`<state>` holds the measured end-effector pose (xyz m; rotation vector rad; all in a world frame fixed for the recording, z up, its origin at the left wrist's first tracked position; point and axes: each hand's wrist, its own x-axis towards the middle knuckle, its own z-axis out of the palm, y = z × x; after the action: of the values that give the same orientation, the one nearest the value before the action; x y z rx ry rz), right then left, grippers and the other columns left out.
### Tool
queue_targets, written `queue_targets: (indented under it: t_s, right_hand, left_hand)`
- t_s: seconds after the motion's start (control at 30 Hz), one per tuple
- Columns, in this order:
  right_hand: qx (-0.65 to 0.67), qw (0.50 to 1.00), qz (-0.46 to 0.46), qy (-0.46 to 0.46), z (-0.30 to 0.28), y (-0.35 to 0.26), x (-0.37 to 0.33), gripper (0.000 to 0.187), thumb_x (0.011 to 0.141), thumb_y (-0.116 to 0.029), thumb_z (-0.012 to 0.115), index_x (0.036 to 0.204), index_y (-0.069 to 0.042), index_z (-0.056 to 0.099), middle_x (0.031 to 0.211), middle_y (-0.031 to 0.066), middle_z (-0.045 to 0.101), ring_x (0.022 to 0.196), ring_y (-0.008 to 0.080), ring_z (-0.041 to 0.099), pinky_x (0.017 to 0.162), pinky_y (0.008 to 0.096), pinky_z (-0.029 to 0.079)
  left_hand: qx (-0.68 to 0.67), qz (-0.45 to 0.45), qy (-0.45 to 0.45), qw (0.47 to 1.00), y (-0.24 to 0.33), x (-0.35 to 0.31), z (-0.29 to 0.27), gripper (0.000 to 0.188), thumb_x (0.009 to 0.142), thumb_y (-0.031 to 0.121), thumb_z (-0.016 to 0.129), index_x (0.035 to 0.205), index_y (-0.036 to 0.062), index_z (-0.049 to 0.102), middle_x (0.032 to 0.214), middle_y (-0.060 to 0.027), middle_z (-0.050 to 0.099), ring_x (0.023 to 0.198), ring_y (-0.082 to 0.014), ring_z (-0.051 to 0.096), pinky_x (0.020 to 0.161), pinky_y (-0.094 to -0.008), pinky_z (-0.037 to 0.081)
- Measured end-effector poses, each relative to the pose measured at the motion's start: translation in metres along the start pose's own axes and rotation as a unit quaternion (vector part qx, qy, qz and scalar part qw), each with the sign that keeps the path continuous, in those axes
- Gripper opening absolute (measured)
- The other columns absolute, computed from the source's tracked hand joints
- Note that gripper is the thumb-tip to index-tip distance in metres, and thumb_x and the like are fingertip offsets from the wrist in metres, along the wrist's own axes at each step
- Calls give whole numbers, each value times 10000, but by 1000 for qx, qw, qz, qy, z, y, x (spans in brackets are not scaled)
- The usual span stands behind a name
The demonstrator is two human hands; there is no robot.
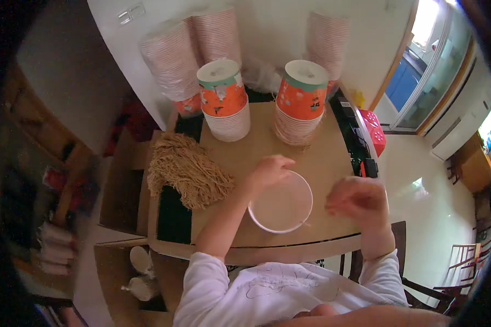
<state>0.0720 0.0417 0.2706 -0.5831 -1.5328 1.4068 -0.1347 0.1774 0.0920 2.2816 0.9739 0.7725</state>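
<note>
A round paper tub (281, 203) with a white rim sits in front of me, its mouth facing up. My left hand (273, 168) is at its far left rim, fingers bent and closed against the edge. To the right of the tub, my right hand (359, 197) is raised with curled fingers pressed together. Motion blurs it, and what it pinches, if anything, is too small to make out. A short light strand (306, 223) shows at the tub's near right rim. On the left lies a heap of tan twine cords (188, 171).
Two upside-down stacks of orange and white tubs, left (223, 101) and right (303, 103), stand farther back. Taller wrapped stacks (169, 60) line the wall. A black object (370, 168) lies at the right edge. An open cardboard box (120, 253) with white tubs is lower left.
</note>
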Motion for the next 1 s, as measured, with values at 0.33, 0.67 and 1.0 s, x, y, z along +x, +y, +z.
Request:
queue_targets:
  t_s: [0.33,0.67,1.0]
  right_hand:
    - [54,996,4,72,14,69,71,86,812,22,578,875,-16,534,861,101,630,776,144,603,708,263,494]
    - [152,968,108,168,19,107,104,211,791,23,580,982,-29,509,864,74,624,790,133,596,722,243,485]
    - [-325,939,107,-24,-1,167,47,74,779,-43,610,841,-4,615,777,79,634,735,140,611,664,279,495]
  left_hand:
    - [-325,-157,185,914,49,-69,-52,199,845,114,583,989,-19,620,924,-69,644,732,-107,590,680,-241,479]
    - [-291,-165,160,929,66,-79,-26,213,783,174,664,936,25,660,740,-62,660,645,-95,579,608,-234,463]
    - [143,-163,245,945,29,-85,-14,235,734,127,639,951,55,579,868,-119,578,827,-278,565,757,-382,446]
